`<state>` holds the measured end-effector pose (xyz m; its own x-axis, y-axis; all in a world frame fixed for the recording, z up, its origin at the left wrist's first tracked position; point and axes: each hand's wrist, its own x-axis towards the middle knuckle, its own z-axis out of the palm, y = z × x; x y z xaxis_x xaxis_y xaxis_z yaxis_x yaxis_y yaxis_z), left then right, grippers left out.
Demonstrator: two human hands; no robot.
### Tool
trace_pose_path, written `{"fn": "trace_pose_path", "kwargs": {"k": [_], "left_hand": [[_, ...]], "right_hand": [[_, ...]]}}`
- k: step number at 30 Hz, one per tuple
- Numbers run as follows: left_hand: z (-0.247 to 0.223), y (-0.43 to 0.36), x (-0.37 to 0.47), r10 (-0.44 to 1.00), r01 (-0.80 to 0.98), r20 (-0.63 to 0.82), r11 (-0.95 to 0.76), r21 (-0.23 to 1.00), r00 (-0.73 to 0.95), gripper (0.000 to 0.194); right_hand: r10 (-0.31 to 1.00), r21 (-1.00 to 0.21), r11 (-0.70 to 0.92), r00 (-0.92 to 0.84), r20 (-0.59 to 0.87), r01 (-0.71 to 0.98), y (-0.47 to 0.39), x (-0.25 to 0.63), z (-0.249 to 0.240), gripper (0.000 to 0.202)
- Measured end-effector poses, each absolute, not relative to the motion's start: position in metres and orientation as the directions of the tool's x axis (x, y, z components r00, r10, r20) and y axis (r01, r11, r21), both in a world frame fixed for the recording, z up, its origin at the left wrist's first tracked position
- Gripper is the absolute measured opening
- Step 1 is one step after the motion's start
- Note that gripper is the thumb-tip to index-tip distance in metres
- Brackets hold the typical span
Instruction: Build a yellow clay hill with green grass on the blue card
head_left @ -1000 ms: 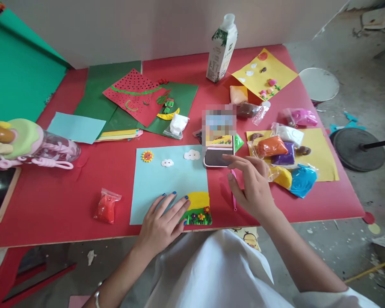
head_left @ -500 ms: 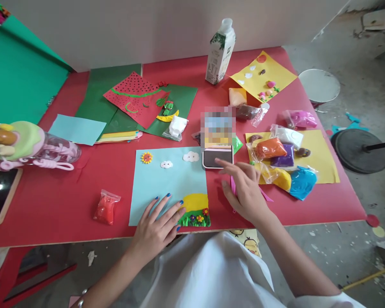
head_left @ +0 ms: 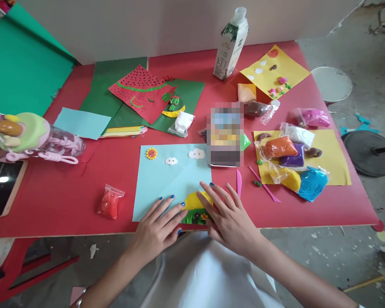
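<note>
A light blue sheet [head_left: 170, 182] lies at the table's front edge, bearing a clay sun [head_left: 151, 153], two white clay clouds [head_left: 196, 153], a yellow clay patch [head_left: 192, 201] and a green strip with small flowers. My left hand [head_left: 162, 220] rests with spread fingers on the sheet's lower part, left of the yellow patch. Fingers apart, my right hand [head_left: 231, 211] lies over the sheet's lower right corner and hides part of the yellow and green clay. Neither hand holds anything. Beyond the right hand is a phone [head_left: 225, 137], its screen blurred out. Pink clay tools [head_left: 239, 183] lie beside it.
Bagged clay [head_left: 280, 147] in several colours covers a yellow sheet at right. A red clay bag [head_left: 111, 202] lies at left, near a bottle [head_left: 64, 143] and another phone [head_left: 3, 184]. A carton [head_left: 231, 45] stands at the back, between decorated sheets.
My right hand has moved left and down from the phone screen onto the sheet's lower right corner, uncovering the pink tools. The left hand stays on the sheet. The view has shifted slightly.
</note>
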<state>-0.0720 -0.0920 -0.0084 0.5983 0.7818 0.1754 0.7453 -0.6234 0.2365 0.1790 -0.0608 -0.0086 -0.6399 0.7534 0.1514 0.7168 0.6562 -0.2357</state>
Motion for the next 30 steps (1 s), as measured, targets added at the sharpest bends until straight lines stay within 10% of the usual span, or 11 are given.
{"fn": "trace_pose_path", "kwargs": {"k": [7, 22, 30], "left_hand": [[-0.005, -0.094, -0.060, 0.784, 0.712, 0.094, -0.601, 0.363, 0.613, 0.070], [-0.010, -0.088, -0.026, 0.779, 0.765, 0.158, -0.626, 0.151, 0.607, 0.064], [0.002, -0.069, -0.035, 0.838, 0.736, 0.136, -0.532, 0.418, 0.528, 0.062]], "right_hand": [[0.815, -0.176, 0.579, -0.570, 0.104, 0.796, -0.061, 0.178, -0.007, 0.051], [0.843, -0.117, 0.537, -0.527, 0.107, 0.836, -0.060, 0.171, -0.006, 0.046], [0.843, -0.122, 0.537, -0.525, 0.121, 0.835, -0.062, 0.167, -0.007, 0.044]]}}
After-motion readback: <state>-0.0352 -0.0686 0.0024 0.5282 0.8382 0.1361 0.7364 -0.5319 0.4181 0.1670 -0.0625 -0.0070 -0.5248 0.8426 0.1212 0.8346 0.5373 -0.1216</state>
